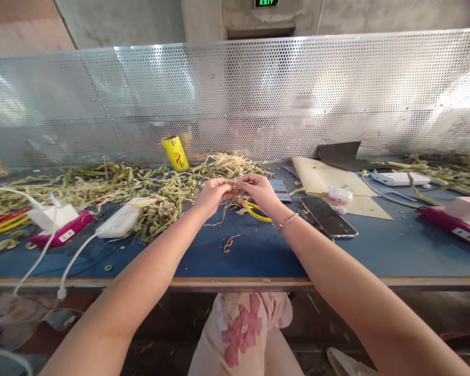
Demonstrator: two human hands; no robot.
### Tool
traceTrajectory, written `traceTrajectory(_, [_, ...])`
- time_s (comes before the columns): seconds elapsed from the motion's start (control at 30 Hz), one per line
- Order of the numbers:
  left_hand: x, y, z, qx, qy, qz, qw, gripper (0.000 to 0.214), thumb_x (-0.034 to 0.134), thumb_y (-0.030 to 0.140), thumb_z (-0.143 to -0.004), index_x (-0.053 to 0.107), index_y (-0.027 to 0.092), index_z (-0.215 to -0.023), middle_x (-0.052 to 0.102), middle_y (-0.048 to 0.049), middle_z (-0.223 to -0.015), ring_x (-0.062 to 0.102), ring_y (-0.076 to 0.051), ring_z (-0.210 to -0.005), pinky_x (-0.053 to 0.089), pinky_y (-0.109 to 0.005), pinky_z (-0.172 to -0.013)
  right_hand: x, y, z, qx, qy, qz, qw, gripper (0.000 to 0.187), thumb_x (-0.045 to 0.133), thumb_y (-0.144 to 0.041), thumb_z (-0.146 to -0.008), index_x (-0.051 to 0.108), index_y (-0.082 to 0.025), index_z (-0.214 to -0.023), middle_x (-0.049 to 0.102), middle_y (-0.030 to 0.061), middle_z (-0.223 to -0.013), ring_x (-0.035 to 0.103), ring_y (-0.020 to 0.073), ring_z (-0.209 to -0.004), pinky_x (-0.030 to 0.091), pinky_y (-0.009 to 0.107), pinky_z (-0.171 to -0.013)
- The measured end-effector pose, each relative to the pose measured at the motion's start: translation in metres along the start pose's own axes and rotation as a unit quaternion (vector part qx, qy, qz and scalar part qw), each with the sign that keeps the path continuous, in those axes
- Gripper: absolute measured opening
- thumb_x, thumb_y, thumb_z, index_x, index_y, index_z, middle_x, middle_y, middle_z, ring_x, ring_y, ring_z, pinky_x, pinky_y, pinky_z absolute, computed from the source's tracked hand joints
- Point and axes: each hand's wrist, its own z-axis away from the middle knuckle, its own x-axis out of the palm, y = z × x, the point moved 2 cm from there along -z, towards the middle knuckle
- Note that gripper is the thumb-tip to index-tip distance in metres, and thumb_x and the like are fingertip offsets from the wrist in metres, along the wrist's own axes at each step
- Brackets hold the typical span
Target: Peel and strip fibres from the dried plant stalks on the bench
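Over the middle of the blue table, my left hand [216, 195] and my right hand [260, 192] meet fingertip to fingertip. Both are closed in a pinch, and whatever lies between the fingers is too small to make out. A bracelet circles my right wrist. Just below the right hand a yellow looped handle [258, 212] shows, its other end hidden by the hand. Cut dried plant pieces [168, 196] lie in a heap beside my left hand, and a paler heap of strips [227, 166] is behind both hands. A thin curled strand [230, 243] rests on the table in front.
A black phone [329, 216] and beige paper [317, 177] lie to the right. A yellow cardboard tube [175, 153] stands tilted at the back. Magenta power strips [62, 230] with white cables are at both sides. A perforated metal screen [258, 94] closes off the table's far edge.
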Motion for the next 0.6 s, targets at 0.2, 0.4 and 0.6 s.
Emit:
traceTrajectory(0.2, [0.0007,0.0001,0.0008,0.002,-0.014,-0.003,1.000,0.008,0.056,0.006,-0.060,0.062,0.009,-0.064,0.063,-0.0031,-0.058,0.061,-0.011,-0.059,0.050,-0.033,-0.077,0.0006,0.0019,-0.0003,0.032,-0.013,-0.056,0.998,0.017,0.066,-0.029,-0.057,0.056,-0.016,-0.061,0.052,-0.0031,-0.055,0.046,0.0065,-0.051,0.038,0.022,-0.052])
traceTrajectory(0.4, [-0.0001,0.0012,0.0014,0.004,-0.036,0.004,0.999,0.007,0.062,0.008,-0.060,0.062,0.008,-0.067,0.064,-0.0033,-0.062,0.062,-0.012,-0.062,0.049,-0.034,-0.080,0.0005,-0.0022,0.0012,0.050,-0.014,-0.099,0.994,0.017,0.066,-0.027,-0.055,0.054,-0.015,-0.059,0.052,-0.0034,-0.055,0.048,0.0067,-0.055,0.039,0.022,-0.055])
traceTrajectory(0.6, [0.0006,0.0013,0.0021,0.014,-0.068,0.008,0.998,0.013,0.066,0.010,-0.059,0.064,0.009,-0.072,0.065,-0.0028,-0.067,0.062,-0.011,-0.068,0.047,-0.034,-0.084,-0.0024,0.0004,-0.0009,0.062,-0.019,-0.147,0.987,0.018,0.067,-0.027,-0.053,0.054,-0.016,-0.060,0.053,-0.0036,-0.058,0.050,0.0076,-0.058,0.041,0.024,-0.059])
